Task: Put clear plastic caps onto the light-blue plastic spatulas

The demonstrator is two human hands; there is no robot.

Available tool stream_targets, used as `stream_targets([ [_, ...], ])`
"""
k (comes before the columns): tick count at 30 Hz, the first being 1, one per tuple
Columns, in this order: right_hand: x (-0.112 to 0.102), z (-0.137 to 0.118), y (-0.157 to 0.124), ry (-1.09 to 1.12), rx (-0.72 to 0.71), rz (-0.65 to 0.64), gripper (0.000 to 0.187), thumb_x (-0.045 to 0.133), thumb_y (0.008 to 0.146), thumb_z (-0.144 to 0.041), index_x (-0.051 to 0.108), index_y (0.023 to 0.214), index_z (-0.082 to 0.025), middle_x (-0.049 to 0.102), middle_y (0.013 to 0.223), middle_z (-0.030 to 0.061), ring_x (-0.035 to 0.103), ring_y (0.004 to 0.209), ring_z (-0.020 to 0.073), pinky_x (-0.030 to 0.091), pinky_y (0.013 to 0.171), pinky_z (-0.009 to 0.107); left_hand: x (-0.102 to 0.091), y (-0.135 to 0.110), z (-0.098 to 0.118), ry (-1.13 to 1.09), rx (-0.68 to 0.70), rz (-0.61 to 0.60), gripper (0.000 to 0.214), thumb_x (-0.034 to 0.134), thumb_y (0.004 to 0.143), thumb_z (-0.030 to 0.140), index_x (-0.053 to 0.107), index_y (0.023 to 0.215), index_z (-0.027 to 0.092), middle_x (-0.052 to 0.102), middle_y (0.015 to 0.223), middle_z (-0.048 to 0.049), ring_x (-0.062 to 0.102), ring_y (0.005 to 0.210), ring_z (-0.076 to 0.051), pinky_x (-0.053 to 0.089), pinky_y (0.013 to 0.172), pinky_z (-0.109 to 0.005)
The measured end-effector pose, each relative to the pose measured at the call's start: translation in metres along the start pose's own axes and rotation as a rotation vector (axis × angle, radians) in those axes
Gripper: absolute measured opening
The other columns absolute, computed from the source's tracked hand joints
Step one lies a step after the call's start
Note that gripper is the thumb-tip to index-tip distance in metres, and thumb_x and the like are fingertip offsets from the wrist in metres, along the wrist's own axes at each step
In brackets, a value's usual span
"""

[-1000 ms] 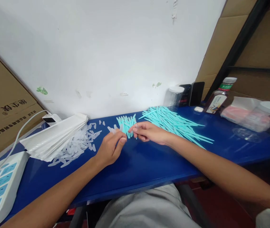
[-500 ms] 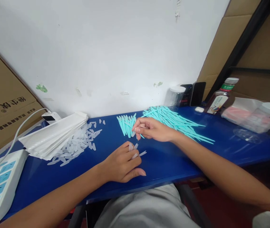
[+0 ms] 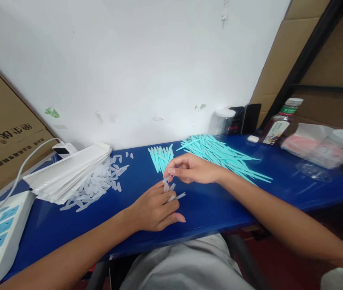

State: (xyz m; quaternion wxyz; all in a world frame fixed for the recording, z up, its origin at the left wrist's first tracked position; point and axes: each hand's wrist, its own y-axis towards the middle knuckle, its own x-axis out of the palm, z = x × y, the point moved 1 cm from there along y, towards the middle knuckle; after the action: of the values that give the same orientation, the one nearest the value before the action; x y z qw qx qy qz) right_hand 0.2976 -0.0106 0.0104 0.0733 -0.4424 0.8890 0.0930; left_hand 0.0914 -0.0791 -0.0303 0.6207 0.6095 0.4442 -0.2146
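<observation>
Head view: blue table [image 3: 207, 211], white wall [image 3: 147, 60]; right fingers [image 3: 176, 172] pinching translucent piece [image 3: 166, 179], left fingers [image 3: 168, 208] clasping others.

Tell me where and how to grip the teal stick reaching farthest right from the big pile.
Probably best: pinch the teal stick by its slim right-hand end, coming from the right. That tapered end juts out past the pile, whereas its other end is lost among overlapping sticks.

The table [image 3: 203, 213] looks glossy, bearing frosted plastic pieces [image 3: 97, 182], smooth plastic sticks [image 3: 213, 153] near its back edge and a smooth plastic power strip [image 3: 7, 231] by its left edge.
</observation>
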Motion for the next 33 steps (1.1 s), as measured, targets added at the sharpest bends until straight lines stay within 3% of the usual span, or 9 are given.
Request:
stream_targets([
  [2,0.001,0.0,0.0,-0.014,-0.035,-0.016,0.035,0.064,0.101,-0.045,0.072,0.115,-0.015,0.077,0.102,0.0097,0.051,0.055,0.0062,0.041,0.051,0.021,0.001,0.0,0.001,-0.002,0.004,0.011,0.044,0.042,0.109,0.046,0.063,0.083,0.016,0.06,0.079,-0.005,0.055,0.073,-0.019,0.053,0.094,-0.043],
  [4,0.002,0.0,0.0,-0.032,-0.087,-0.014,0.029,0.069,0.099,-0.039,0.07,0.117,-0.016,0.077,0.103,0.0089,0.067,0.074,0.0117,0.053,0.069,0.025,0.001,0.0,0.001,-0.008,0.003,0.016,0.045,0.042,0.108,0.046,0.062,0.081,0.016,0.059,0.077,-0.0043,0.052,0.068,-0.018,0.053,0.088,-0.04],
  [7,0.003,-0.001,-0.001,-0.092,-0.14,0.019,0.021,0.072,0.096,-0.032,0.073,0.109,-0.016,0.078,0.103,0.0085,0.074,0.099,0.0199,0.057,0.089,0.033,0.002,0.0,0.001,-0.02,0.005,0.023,0.045,0.042,0.109,0.046,0.061,0.08,0.017,0.059,0.075,-0.0036,0.048,0.063,-0.016,0.052,0.081,-0.037],
  [16,0.015,-0.009,-0.003,-0.313,-0.314,0.069,0.018,0.068,0.099,-0.03,0.081,0.106,-0.02,0.078,0.099,0.0062,0.07,0.087,0.0164,0.051,0.074,0.026,0.003,0.002,0.004,-0.016,-0.003,0.011,0.048,0.04,0.11,0.044,0.06,0.076,0.017,0.056,0.071,-0.0029,0.045,0.06,-0.016,0.045,0.068,-0.033],
  [20,0.013,-0.009,-0.001,-0.274,-0.197,0.153,0.03,0.062,0.103,-0.038,0.077,0.118,-0.017,0.073,0.09,0.0051,0.064,0.076,0.0146,0.048,0.067,0.026,0.002,0.002,0.004,0.015,-0.005,0.038,0.046,0.042,0.109,0.043,0.061,0.076,0.017,0.058,0.072,-0.0034,0.046,0.061,-0.017,0.044,0.07,-0.034],
  [23,0.004,-0.005,-0.001,-0.271,-0.067,0.229,0.047,0.045,0.108,-0.049,0.076,0.111,-0.014,0.056,0.072,0.0001,0.051,0.064,0.0119,0.041,0.059,0.025,0.0,0.0,0.002,0.064,-0.023,0.035,0.047,0.041,0.109,0.043,0.061,0.076,0.017,0.057,0.072,-0.0039,0.049,0.065,-0.018,0.044,0.073,-0.035],
  [25,-0.002,-0.001,-0.001,-0.22,0.041,0.214,0.049,0.042,0.109,-0.049,0.075,0.107,-0.014,0.049,0.072,-0.0012,0.045,0.062,0.0113,0.037,0.056,0.024,0.0,-0.001,-0.001,0.085,-0.028,0.03,0.046,0.042,0.109,0.043,0.06,0.076,0.017,0.056,0.072,-0.0036,0.048,0.065,-0.018,0.043,0.071,-0.034],
  [28,-0.006,0.003,0.0,-0.137,0.167,0.156,0.033,0.048,0.106,-0.034,0.073,0.109,-0.014,0.055,0.08,0.0009,0.047,0.066,0.011,0.036,0.056,0.023,0.0,-0.003,-0.005,0.093,-0.039,0.018,0.046,0.042,0.109,0.044,0.059,0.076,0.017,0.055,0.073,-0.0031,0.047,0.064,-0.017,0.042,0.071,-0.034],
  [33,-0.004,0.0,0.003,-0.1,0.054,0.229,0.026,0.063,0.098,-0.031,0.072,0.116,-0.014,0.074,0.096,0.0082,0.056,0.071,0.0123,0.042,0.06,0.024,0.0,-0.005,-0.008,0.099,-0.051,0.022,0.044,0.041,0.109,0.043,0.06,0.08,0.016,0.058,0.074,-0.0037,0.051,0.067,-0.018,0.044,0.075,-0.035],
])
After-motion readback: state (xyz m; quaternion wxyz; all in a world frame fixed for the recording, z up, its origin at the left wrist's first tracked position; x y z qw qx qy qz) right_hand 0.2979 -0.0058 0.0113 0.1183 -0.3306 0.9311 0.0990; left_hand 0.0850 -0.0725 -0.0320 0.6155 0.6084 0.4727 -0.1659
